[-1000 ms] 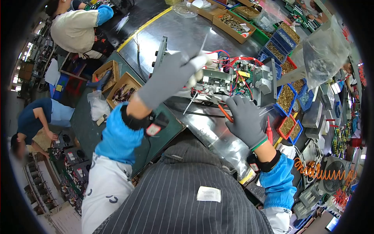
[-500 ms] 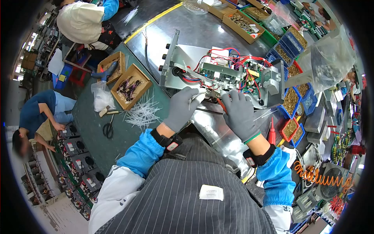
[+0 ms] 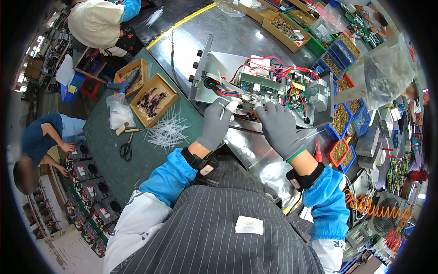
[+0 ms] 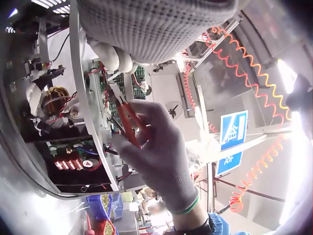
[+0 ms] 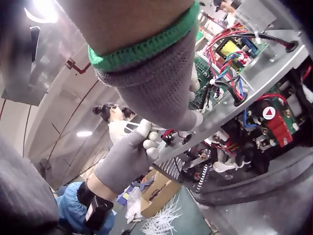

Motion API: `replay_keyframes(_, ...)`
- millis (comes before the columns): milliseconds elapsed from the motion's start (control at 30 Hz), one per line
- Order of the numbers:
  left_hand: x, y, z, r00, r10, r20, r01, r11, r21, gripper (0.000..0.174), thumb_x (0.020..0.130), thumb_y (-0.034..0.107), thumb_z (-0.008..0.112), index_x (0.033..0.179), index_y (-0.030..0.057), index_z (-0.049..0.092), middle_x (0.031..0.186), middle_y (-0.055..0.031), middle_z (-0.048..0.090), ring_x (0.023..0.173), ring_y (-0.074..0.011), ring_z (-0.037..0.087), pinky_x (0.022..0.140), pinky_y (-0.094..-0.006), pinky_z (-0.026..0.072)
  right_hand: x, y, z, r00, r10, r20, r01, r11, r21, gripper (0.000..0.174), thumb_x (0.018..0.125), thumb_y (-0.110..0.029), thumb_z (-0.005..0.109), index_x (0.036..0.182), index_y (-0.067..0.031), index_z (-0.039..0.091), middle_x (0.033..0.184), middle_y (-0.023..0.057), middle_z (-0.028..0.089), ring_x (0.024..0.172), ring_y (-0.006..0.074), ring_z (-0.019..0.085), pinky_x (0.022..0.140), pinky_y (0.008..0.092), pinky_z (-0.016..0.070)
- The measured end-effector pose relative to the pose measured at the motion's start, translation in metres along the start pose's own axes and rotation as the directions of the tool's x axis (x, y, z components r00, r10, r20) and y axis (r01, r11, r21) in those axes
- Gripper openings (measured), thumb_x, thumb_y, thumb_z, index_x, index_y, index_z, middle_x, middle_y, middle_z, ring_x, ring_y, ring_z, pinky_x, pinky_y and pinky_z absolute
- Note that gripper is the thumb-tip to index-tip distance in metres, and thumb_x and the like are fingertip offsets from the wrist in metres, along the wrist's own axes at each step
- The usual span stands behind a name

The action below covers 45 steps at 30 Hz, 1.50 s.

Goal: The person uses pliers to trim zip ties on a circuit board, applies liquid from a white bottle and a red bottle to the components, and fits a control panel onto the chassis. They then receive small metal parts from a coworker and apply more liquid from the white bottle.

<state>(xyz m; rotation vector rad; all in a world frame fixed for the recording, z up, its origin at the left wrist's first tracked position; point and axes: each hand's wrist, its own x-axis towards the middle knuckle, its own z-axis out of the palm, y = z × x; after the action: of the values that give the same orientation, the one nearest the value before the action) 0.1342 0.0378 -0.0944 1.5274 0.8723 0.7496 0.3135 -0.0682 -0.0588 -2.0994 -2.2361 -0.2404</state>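
Observation:
In the head view, an open metal chassis point(image 3: 219, 68) with circuit boards and red wires lies in front of me. My left hand point(image 3: 213, 125), in a grey glove with white fingertips, is at its near edge, pinching a thin white cable tie point(image 3: 222, 112). Beside it my gloved right hand point(image 3: 279, 127) grips red-handled cutters point(image 4: 128, 120), best seen in the left wrist view. The cutters' jaws point at wires by the chassis wall, close to the left fingertips. In the right wrist view, the back of the right hand point(image 5: 151, 88) hides the cutters.
To the left, a pile of white cable ties point(image 3: 168, 130), black scissors point(image 3: 126, 148) and a cardboard box point(image 3: 154, 100) of wire parts lie on the green mat. Blue bins point(image 3: 340, 118) of small metal parts and a red bottle point(image 3: 318, 153) stand right. Two people work at left.
My left hand has come down from over the chassis to its near edge, beside the right hand. The right hand with the cutters has shifted slightly toward the chassis.

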Motion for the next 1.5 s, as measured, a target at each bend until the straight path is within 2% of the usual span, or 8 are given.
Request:
replay_keyframes(167,0.007,-0.020,0.001,0.991,0.112,-0.077,-0.114,0.993,-0.028,0.025,0.101,0.020,0.055,0.111,0.0025,0.070,0.090,-0.0019,0.066,0.072,-0.0067,0.056,0.067,-0.0242,0.0468,0.005,0.004,-0.011,0.997,0.001,0.072,-0.007,0.996,0.084,0.033,0.080,-0.011,0.064,0.112,-0.0106,0.056,0.096,0.0101,0.058,0.082,0.0272,0.063,0.065,0.0400,0.0523)
replay_keyframes(333,0.011,-0.012,-0.015,0.987,-0.056,-0.152,0.026,0.980,-0.198,0.029,0.103,0.024,0.050,0.104,0.0020,0.068,0.087,-0.0039,0.068,0.072,-0.0076,0.059,0.067,-0.0244,0.0477,0.023,0.001,-0.050,0.998,-0.022,0.054,0.014,0.990,0.141,0.040,0.075,-0.011,0.069,0.113,-0.0100,0.055,0.095,0.0104,0.058,0.084,0.0287,0.062,0.066,0.0415,0.0523)
replay_keyframes(400,0.008,0.001,-0.020,0.987,-0.069,-0.145,0.039,0.979,-0.198,0.029,0.103,0.025,0.050,0.105,0.0013,0.067,0.087,-0.0050,0.068,0.070,-0.0081,0.059,0.068,-0.0249,0.0486,0.043,0.009,-0.064,0.989,-0.062,-0.131,0.083,0.984,0.158,0.046,0.072,-0.012,0.072,0.115,-0.0102,0.055,0.094,0.0098,0.058,0.087,0.0289,0.061,0.069,0.0421,0.0506)
replay_keyframes(833,0.021,0.016,-0.022,0.980,-0.114,-0.161,0.088,0.983,-0.160,0.051,0.102,0.017,0.054,0.151,0.0108,0.042,0.076,0.0058,0.050,0.063,-0.0002,0.044,0.054,-0.0175,0.0385,0.140,0.069,-0.044,0.957,-0.288,-0.017,0.288,0.952,0.106,0.047,0.071,-0.015,0.076,0.116,-0.0178,0.060,0.105,0.0034,0.062,0.105,0.0247,0.060,0.095,0.0450,0.0386)
replay_keyframes(1000,0.049,0.004,-0.021,0.946,0.230,-0.229,-0.180,0.959,0.220,0.047,0.102,0.015,0.053,0.147,0.0037,0.046,0.109,-0.0001,0.060,0.089,-0.0034,0.052,0.079,-0.0201,0.0448,0.163,0.075,-0.038,0.898,-0.428,0.101,0.398,0.889,0.227,0.048,0.073,-0.024,0.080,0.117,-0.0168,0.062,0.110,0.0042,0.061,0.109,0.0242,0.058,0.100,0.0449,0.0371)
replay_keyframes(1067,0.049,0.015,-0.018,0.981,-0.128,-0.146,0.109,0.986,-0.129,0.045,0.102,0.015,0.052,0.145,0.0015,0.048,0.126,-0.0028,0.057,0.105,-0.0061,0.051,0.093,-0.0227,0.0426,0.169,0.075,-0.034,0.896,-0.433,0.102,0.401,0.885,0.239,0.049,0.074,-0.031,0.081,0.117,-0.0170,0.063,0.109,0.0046,0.062,0.109,0.0246,0.058,0.101,0.0464,0.0377)
replay_keyframes(1233,0.056,0.018,-0.011,0.978,0.001,-0.206,-0.022,0.995,-0.098,0.032,0.103,0.012,0.046,0.131,0.0004,0.057,0.116,-0.0048,0.062,0.107,-0.0106,0.055,0.096,-0.0254,0.0426,0.183,0.073,-0.033,0.862,-0.481,0.159,0.442,0.867,0.229,0.041,0.077,-0.026,0.076,0.115,-0.0184,0.064,0.104,0.0047,0.062,0.103,0.0255,0.060,0.093,0.0455,0.0418)
replay_keyframes(1500,0.061,0.024,-0.010,0.970,-0.155,-0.188,0.109,0.966,-0.233,0.024,0.104,0.016,0.046,0.118,0.0039,0.062,0.098,-0.0017,0.060,0.089,-0.0072,0.054,0.084,-0.0236,0.0438,0.191,0.073,-0.029,0.827,-0.530,0.186,0.495,0.845,0.203,0.027,0.082,-0.012,0.065,0.109,-0.0157,0.064,0.097,0.0072,0.063,0.094,0.0266,0.063,0.079,0.0417,0.0470)
